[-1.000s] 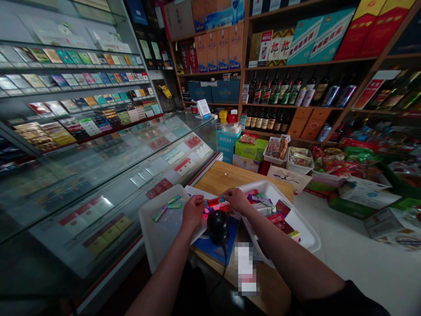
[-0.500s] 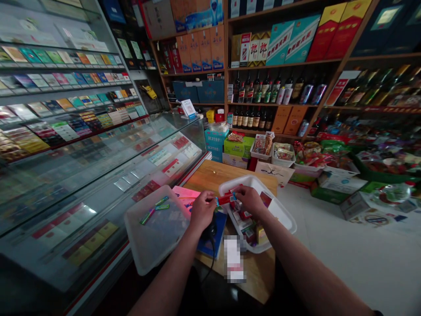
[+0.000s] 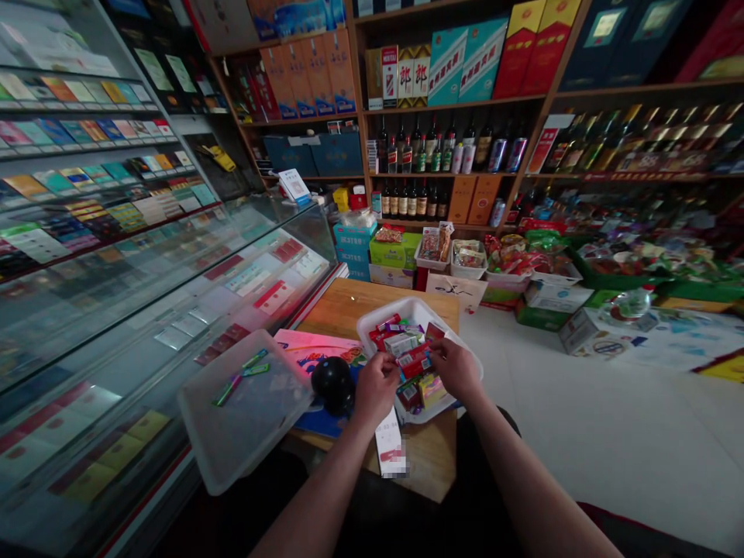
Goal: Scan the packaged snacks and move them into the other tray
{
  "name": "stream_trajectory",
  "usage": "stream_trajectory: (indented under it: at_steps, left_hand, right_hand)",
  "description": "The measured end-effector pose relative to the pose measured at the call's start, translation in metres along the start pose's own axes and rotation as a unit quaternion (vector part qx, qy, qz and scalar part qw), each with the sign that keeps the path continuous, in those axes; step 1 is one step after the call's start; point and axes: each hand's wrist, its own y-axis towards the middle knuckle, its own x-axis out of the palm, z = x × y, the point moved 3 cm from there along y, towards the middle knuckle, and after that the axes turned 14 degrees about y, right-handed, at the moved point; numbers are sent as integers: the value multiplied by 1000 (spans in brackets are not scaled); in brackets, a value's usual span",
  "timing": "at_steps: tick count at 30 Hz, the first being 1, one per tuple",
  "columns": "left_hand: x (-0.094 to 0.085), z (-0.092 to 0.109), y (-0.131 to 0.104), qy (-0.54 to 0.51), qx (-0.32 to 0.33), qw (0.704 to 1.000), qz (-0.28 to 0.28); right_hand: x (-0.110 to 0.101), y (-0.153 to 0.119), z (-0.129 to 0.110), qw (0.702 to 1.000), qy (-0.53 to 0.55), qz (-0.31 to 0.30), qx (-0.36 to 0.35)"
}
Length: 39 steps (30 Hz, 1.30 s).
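Over the white plastic bin (image 3: pixel 468 349), both hands pinch a flat red packet (image 3: pixel 414 361) with white label patches, probably gum or candy. My left hand (image 3: pixel 376 385) is closed at its left end, and my right hand (image 3: pixel 458 367) grips its right end. The bin beneath holds several small packs in red, white, purple and yellow. To the left, a translucent tub (image 3: pixel 249 430) tilts against the glass counter with a few slim sticks in it, such as a green packet (image 3: pixel 256 370) and a pink-purple packet (image 3: pixel 226 390).
A round black object (image 3: pixel 333 385) stands on the wooden table (image 3: pixel 331 298) by a pink printed sheet (image 3: pixel 294 346) and a blue booklet (image 3: pixel 318 422). A phone (image 3: pixel 389 446) lies near my left wrist. The glass counter (image 3: pixel 191 291) runs along the left; shelves of bottles and boxes rise behind.
The view has swung to the right. My hands have lowered the red packet towards me over the bin, turning it to show its labels. The round black object now shows beside my left hand.
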Motion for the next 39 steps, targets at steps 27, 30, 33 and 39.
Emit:
stream_trajectory:
  at_steps: [27, 30, 33, 39]
  left_hand:
    - [-77, -124, -173, 22, -190, 981, 24]
    - [-85, -125, -179, 13, -205, 978, 32]
    - [-98, -117, -179, 1, -206, 978, 39]
    - [-131, -119, -179, -41, -211, 973, 84]
  right_hand:
    - [-46, -143, 65, 993, -31, 104, -41]
    - [-30, -143, 50, 995, -29, 74, -59]
    - [-7, -142, 23, 996, -4, 30, -83]
    - [58, -149, -35, 988, 70, -88, -107]
